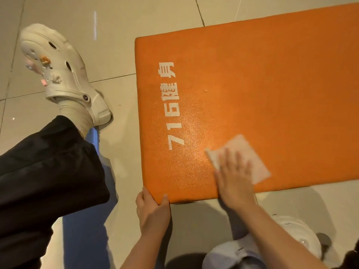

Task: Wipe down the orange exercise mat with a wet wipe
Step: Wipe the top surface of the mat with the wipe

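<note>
pressing one wipe [242, 158], one mat [262, 94]

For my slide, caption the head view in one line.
Right hand presses a wipe flat on the orange mat while the left hand grips its corner.

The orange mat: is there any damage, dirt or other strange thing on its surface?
One thing stands out: a small pale speck on the orange mat, right of the white lettering and beyond the wet wipe. Whether it is a crumb or a nick cannot be told. Otherwise the mat lies flat, without tears.
</note>
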The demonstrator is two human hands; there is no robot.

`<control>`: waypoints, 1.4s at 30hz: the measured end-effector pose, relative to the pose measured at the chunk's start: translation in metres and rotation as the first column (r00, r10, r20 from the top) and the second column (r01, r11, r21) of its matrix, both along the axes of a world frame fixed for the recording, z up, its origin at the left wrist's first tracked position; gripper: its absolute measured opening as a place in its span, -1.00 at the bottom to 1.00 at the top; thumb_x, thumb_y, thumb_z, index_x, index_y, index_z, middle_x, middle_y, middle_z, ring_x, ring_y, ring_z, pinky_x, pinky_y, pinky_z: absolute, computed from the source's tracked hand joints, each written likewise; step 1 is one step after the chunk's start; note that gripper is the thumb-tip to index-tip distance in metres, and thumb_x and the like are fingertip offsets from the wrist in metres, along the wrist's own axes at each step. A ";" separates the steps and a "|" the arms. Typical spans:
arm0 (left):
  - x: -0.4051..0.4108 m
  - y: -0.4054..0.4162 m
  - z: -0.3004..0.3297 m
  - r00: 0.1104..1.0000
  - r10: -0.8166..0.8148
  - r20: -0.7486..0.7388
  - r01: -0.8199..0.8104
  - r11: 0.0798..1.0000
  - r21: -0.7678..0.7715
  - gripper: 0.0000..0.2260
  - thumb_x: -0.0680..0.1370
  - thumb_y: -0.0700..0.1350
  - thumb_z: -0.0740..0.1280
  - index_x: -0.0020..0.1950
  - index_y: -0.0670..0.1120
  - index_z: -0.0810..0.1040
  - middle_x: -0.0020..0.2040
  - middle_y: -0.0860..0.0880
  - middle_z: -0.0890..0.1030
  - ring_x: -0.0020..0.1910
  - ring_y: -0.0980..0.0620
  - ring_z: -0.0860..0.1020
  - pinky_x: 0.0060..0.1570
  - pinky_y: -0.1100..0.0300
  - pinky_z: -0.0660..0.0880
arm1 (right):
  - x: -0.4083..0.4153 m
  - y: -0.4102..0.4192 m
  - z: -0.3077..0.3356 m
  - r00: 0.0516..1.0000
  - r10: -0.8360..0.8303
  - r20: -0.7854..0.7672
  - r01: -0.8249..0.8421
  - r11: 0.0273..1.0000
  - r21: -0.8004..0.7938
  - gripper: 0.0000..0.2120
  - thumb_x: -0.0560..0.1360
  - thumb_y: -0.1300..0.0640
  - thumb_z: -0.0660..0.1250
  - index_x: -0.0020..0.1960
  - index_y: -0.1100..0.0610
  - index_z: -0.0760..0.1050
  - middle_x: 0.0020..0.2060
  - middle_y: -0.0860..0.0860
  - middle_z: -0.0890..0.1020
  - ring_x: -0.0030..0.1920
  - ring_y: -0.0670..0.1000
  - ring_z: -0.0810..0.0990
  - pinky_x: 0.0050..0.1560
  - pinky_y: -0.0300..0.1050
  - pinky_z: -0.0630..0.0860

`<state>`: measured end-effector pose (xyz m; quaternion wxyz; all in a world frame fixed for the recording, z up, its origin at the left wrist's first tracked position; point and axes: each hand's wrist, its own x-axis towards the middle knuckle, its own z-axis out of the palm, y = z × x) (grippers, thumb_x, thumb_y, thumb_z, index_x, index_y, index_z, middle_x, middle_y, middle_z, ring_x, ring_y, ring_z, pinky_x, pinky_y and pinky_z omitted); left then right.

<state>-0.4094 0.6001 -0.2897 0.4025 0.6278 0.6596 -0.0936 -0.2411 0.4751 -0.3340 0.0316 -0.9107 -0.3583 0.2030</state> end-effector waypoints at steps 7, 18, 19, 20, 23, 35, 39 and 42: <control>0.019 -0.003 0.002 0.963 -0.250 -0.097 0.263 0.952 0.159 -0.13 0.51 0.20 0.37 0.61 0.08 -0.14 0.60 -0.04 -0.10 0.56 -0.09 -0.05 0.51 -0.09 0.07 | -0.006 0.067 -0.009 0.907 0.417 -0.058 -0.407 0.904 0.129 -0.43 0.60 -0.20 -0.14 0.57 -0.07 0.17 0.56 -0.05 0.15 0.57 0.06 0.10 0.49 0.14 -0.15; 0.054 0.006 -0.002 0.877 -0.400 -0.265 0.420 0.907 0.022 0.11 0.38 0.28 0.48 0.57 0.14 -0.31 0.57 -0.12 -0.33 0.56 -0.16 -0.25 0.46 -0.29 0.04 | 0.191 -0.079 -0.001 0.833 -0.552 0.036 0.553 0.833 -0.027 -0.28 0.56 -0.35 -0.21 0.61 -0.02 -0.15 0.60 0.01 -0.15 0.58 0.10 -0.19 0.51 0.26 -0.24; 0.055 0.006 -0.002 0.877 -0.398 -0.268 0.417 0.909 0.016 0.11 0.38 0.28 0.48 0.57 0.13 -0.32 0.57 -0.12 -0.33 0.56 -0.17 -0.25 0.46 -0.30 0.04 | 0.186 -0.083 0.000 0.794 -0.607 0.043 0.608 0.794 -0.025 -0.30 0.58 -0.31 -0.22 0.61 0.00 -0.15 0.60 0.02 -0.16 0.58 0.11 -0.19 0.51 0.25 -0.25; 0.056 0.006 -0.002 0.879 -0.395 -0.268 0.414 0.910 0.016 0.11 0.38 0.28 0.48 0.57 0.13 -0.32 0.57 -0.13 -0.33 0.56 -0.18 -0.25 0.46 -0.31 0.04 | 0.176 -0.082 0.000 0.758 -0.650 0.047 0.652 0.758 -0.020 -0.34 0.61 -0.27 -0.21 0.61 0.01 -0.16 0.60 0.02 -0.16 0.58 0.11 -0.20 0.51 0.24 -0.26; 0.057 0.006 0.000 0.886 -0.383 -0.262 0.399 0.917 0.007 0.12 0.37 0.27 0.49 0.57 0.14 -0.32 0.57 -0.13 -0.34 0.56 -0.19 -0.25 0.45 -0.32 0.01 | 0.125 -0.056 0.002 0.726 -0.688 0.017 0.687 0.726 0.022 -0.44 0.67 -0.14 -0.20 0.62 0.02 -0.15 0.60 0.01 -0.15 0.58 0.09 -0.21 0.51 0.17 -0.31; 0.053 -0.045 0.069 0.957 -0.195 0.217 0.209 0.977 -0.043 -0.45 0.61 -0.05 0.33 0.56 -0.03 0.21 0.50 -0.09 0.31 0.46 -0.10 0.32 0.42 -0.04 0.30 | -0.002 -0.006 0.112 0.492 -0.366 -0.790 0.640 0.767 0.043 -0.60 0.66 -0.13 -0.09 0.24 -0.02 0.43 0.20 -0.04 0.50 0.16 -0.06 0.44 0.08 -0.29 0.29; 0.060 -0.084 0.122 0.877 0.050 0.478 0.076 0.968 -0.240 -0.71 0.65 -0.05 0.25 0.38 -0.01 0.45 0.22 0.01 0.52 0.15 0.07 0.50 0.15 0.18 0.45 | -0.014 -0.035 0.181 0.300 -0.359 -0.884 0.784 0.620 0.015 -0.54 0.70 -0.01 0.01 0.55 0.13 0.18 0.48 0.06 0.32 0.47 0.04 0.27 0.41 -0.11 0.19; 0.057 -0.109 0.153 0.811 0.125 0.572 0.064 0.952 -0.298 -0.80 0.66 -0.04 0.24 0.27 0.03 0.49 0.08 0.10 0.56 0.00 0.22 0.52 -0.10 0.34 0.45 | -0.037 -0.060 0.211 0.364 -0.299 -0.882 0.730 0.680 0.071 -0.67 0.70 0.00 -0.01 0.34 0.05 0.41 0.25 -0.03 0.51 0.23 -0.08 0.48 0.17 -0.37 0.36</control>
